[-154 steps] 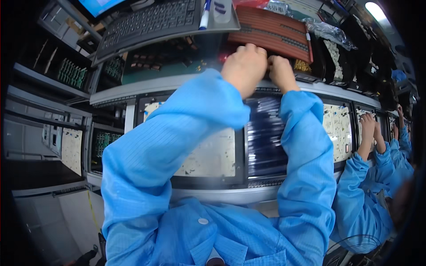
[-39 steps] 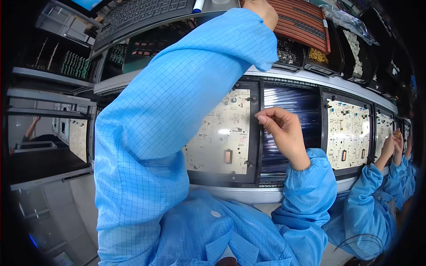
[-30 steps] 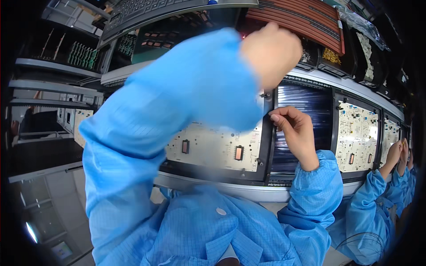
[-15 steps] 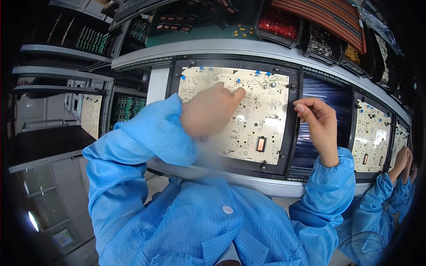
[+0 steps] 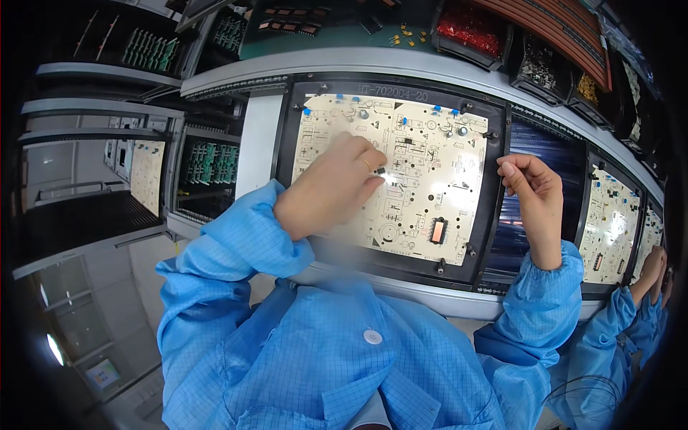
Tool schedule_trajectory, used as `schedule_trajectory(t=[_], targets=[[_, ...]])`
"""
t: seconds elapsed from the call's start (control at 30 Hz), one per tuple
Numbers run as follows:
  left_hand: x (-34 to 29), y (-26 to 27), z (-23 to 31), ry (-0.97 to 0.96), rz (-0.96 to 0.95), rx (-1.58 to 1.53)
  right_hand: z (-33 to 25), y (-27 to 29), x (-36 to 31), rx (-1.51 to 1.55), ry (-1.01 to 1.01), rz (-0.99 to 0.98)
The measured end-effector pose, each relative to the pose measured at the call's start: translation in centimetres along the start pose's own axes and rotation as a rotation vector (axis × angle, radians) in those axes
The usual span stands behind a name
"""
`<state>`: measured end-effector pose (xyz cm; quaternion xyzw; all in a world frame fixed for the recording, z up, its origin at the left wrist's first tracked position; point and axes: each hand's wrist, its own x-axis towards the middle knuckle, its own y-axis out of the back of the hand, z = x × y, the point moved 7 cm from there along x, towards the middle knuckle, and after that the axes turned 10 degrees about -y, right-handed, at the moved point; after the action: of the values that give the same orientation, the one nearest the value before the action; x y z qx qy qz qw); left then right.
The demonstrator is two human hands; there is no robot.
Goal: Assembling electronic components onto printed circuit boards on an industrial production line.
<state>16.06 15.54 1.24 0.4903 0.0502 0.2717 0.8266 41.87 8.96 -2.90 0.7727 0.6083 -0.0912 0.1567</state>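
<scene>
At nine o'clock over the circuit board [image 5: 419, 188], my left hand [image 5: 333, 185] has a black part [image 5: 380, 171] at its fingertips; pinched, I can't tell. Beyond three o'clock, my right hand [image 5: 536, 192] presses thumb to forefinger.

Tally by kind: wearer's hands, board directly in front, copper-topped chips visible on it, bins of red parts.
Hands: 2 (left hand, right hand)
Board: 1
Copper-topped chip: 1 visible; left hand covers some board
Red-parts bin: 1
Total: 5
</scene>
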Motion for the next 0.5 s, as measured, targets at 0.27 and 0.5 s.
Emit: schedule_trajectory(t=[0.27, 0.5], targets=[[-2.0, -0.6, -1.2, 0.476, 0.092, -1.042, -0.6, -0.4, -0.4, 0.031, 0.034, 0.015], [-4.9, -1.0, -0.8, 0.576, 0.216, -1.839, 2.4, 0.8, 0.5, 0.324, -0.134, 0.021]])
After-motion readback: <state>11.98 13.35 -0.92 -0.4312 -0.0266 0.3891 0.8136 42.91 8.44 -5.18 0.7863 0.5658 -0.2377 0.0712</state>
